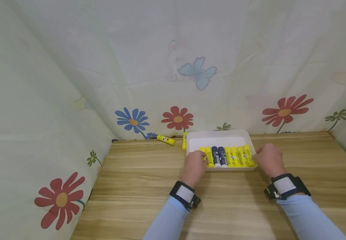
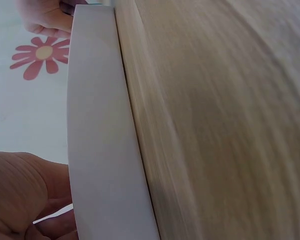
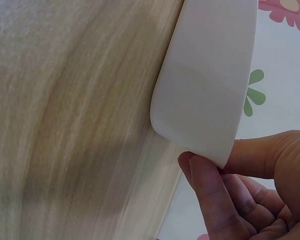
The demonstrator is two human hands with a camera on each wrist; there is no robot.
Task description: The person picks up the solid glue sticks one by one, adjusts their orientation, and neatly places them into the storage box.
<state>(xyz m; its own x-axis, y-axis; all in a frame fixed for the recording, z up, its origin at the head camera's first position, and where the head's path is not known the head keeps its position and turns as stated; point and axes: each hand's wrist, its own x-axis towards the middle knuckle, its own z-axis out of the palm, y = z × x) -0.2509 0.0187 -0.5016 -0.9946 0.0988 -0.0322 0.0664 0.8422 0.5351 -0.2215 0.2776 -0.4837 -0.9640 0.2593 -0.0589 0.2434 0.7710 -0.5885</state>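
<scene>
A white tray (image 1: 217, 135) holds a row of several yellow glue sticks (image 1: 234, 156) along its near side, with two dark blue glue sticks (image 1: 218, 156) among them. Over the tray's near left corner, my left hand (image 1: 195, 166) has its fingers on the leftmost yellow glue stick (image 1: 202, 149), partly covering it. In the left wrist view, the left thumb (image 2: 55, 180) reaches behind the tray's front wall (image 2: 102, 125). My right hand (image 1: 270, 160) pinches the tray's right rim between thumb and fingers, seen closely in the right wrist view at the tray's corner (image 3: 210, 135).
Two more yellow glue sticks lie outside the tray: one tilted (image 1: 166, 139) to the left, one upright in view (image 1: 184, 141) beside the tray's left wall. The wooden table (image 1: 131, 186) ends at a flowered curtain (image 1: 149, 83) behind the tray.
</scene>
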